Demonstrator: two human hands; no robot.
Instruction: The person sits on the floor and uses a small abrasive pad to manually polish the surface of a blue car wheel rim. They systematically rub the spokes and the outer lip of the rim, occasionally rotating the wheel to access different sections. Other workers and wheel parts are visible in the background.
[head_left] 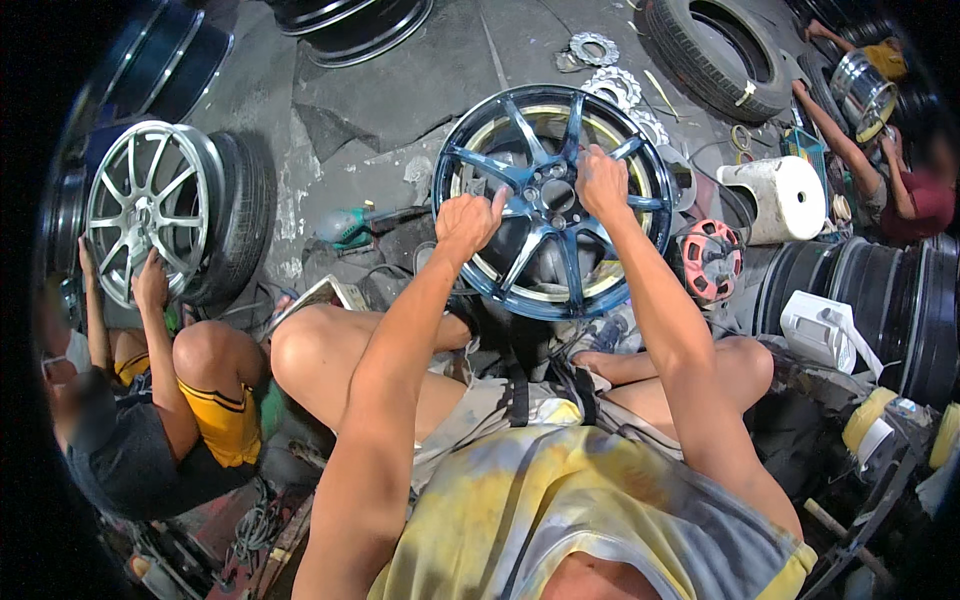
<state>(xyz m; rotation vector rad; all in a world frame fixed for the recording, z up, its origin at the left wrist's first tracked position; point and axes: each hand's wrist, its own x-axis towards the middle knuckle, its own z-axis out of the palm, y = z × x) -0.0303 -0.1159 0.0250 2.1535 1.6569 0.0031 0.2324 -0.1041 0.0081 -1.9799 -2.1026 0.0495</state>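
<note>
A dark blue, glossy alloy wheel rim [575,262] with several slim spokes stands in front of me, its spoked face toward me. My left hand [468,220] is closed at its left spokes, with the thumb sticking up. Curled around a spoke just right of the hub, my right hand [603,182] is also closed on the rim. The fingertips of both hands are partly hidden, so any small item under them does not show. A green power tool [345,228] lies on the floor left of the rim.
To the left, a person holds a silver rim [140,215] beside a tyre [243,220]. A tyre [718,60], silver toothed discs [612,87], a white stool [778,200] and a red cable reel [711,262] lie beyond and right. Another person works at far right near stacked rims [850,290].
</note>
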